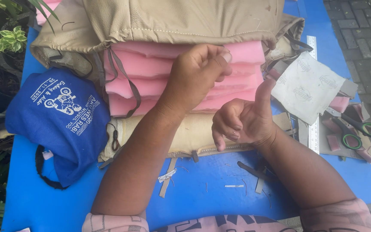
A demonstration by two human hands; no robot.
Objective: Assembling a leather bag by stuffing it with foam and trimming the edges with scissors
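A stack of pink foam layers (142, 81) sticks out of a beige leather-like cover (172, 19) on a blue table (220, 202). My left hand (196, 75) lies on the foam with its fingers pinched at the cover's hem, where it meets the top layer. My right hand (241, 122) is lower and to the right, fingers curled with nothing in them. Its thumb points up against the foam's side. A cream padded panel (151, 133) lies under the foam, below both hands.
A blue cloth bag (59, 120) with white print lies at the left. At the right are green-handled scissors (357, 131), a steel ruler (313, 133), a white sheet (308, 86) and foam scraps. Plants border the left edge and paving the right.
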